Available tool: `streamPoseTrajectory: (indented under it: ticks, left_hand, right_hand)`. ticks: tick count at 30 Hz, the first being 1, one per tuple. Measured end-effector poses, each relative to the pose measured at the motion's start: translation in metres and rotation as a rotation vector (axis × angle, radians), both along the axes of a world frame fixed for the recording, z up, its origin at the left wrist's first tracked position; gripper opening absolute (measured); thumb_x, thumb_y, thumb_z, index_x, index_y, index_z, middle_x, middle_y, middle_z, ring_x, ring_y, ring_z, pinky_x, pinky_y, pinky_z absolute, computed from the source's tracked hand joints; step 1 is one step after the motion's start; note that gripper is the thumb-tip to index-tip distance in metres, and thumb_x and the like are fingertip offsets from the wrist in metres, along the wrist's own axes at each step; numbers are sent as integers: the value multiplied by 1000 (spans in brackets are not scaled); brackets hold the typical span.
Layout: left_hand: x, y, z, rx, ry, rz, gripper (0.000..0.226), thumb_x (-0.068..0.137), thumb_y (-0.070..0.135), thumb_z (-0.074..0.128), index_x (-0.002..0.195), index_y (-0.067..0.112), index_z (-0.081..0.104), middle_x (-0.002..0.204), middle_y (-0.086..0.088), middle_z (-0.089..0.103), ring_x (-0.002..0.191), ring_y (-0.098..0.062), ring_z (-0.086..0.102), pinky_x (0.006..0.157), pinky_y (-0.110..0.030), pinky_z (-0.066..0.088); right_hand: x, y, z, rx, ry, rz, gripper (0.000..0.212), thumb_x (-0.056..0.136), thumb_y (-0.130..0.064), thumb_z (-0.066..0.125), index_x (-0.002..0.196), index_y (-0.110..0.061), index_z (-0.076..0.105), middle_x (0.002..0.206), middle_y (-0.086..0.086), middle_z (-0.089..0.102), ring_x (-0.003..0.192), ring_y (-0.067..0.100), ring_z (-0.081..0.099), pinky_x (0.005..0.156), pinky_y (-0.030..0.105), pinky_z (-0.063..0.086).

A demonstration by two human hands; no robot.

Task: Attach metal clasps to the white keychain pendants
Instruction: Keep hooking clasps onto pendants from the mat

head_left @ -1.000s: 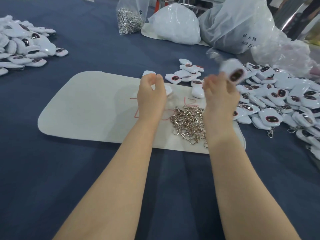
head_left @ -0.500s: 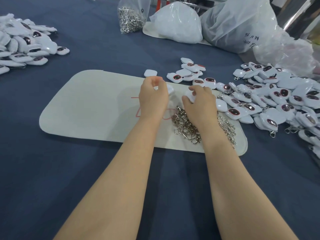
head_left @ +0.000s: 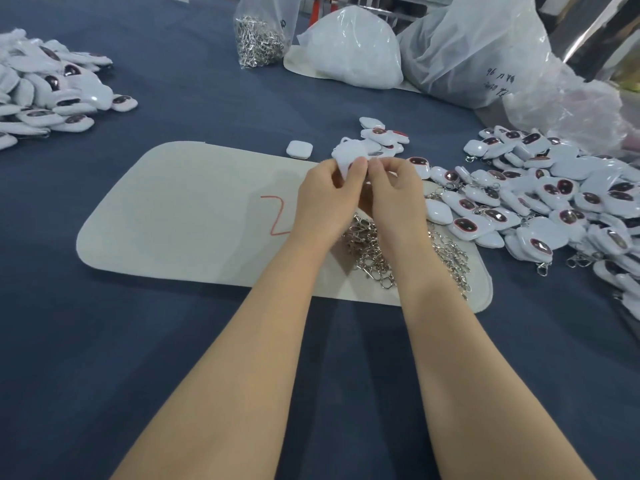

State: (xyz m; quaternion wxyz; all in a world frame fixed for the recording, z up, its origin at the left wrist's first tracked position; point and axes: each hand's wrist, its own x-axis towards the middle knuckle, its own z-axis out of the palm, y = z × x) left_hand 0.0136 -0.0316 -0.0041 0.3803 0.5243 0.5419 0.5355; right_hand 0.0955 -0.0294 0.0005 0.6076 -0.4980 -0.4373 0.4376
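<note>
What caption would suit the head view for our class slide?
The left hand pinches a white pendant, the right hand close beside, above loose metal clasps on a pale mat.

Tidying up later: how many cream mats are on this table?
2: the near mat lies under the loose clasps; the far mat peeks out beneath the white bag. Bags may hide others.

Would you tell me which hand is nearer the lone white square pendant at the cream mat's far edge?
Left. The left hand is close to the lone white square pendant, just to its right; the right hand lies farther right, beyond the left hand.
</note>
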Motion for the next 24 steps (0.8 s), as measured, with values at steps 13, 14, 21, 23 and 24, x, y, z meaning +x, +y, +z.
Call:
streamPoseTrajectory:
  ticks: [13,14,21,23,24]
  left_hand:
    - [-6,2,1,-111,-346,144,17,91,13,42,107,12,44,77,2,66,40,2,53,69,-28,48]
    - [-6,2,1,-115,-332,139,19,90,13,43,108,11,44,77,2,67,40,2,52,66,-26,47]
    - [-6,-2,3,-132,-307,72,19,90,12,47,108,7,52,69,-3,67,45,-5,60,44,-11,41]
    - [-6,-2,4,-136,-314,70,21,90,12,47,109,5,52,69,-3,67,46,-6,61,45,-13,44]
    - [-5,-2,4,-134,-324,76,22,90,12,47,109,4,52,71,-4,67,46,-5,61,46,-14,46]
  right_hand:
    - [25,0,-8,-324,-1246,11,32,80,-43,64,102,-20,58,115,6,57,108,27,53,91,39,45]
    - [22,0,-8,-295,-1271,34,27,83,-40,63,100,-20,58,113,5,59,108,27,53,89,37,45]
    - [13,0,-13,-185,-1274,-15,17,93,-26,55,105,-14,56,110,7,61,105,28,54,79,33,39]
    - [13,1,-13,-153,-1148,-69,15,94,-24,52,104,-14,55,103,5,61,101,25,54,79,33,40]
    - [13,1,-12,-126,-1037,-103,12,94,-23,51,102,-14,53,96,2,60,96,23,55,77,31,40]
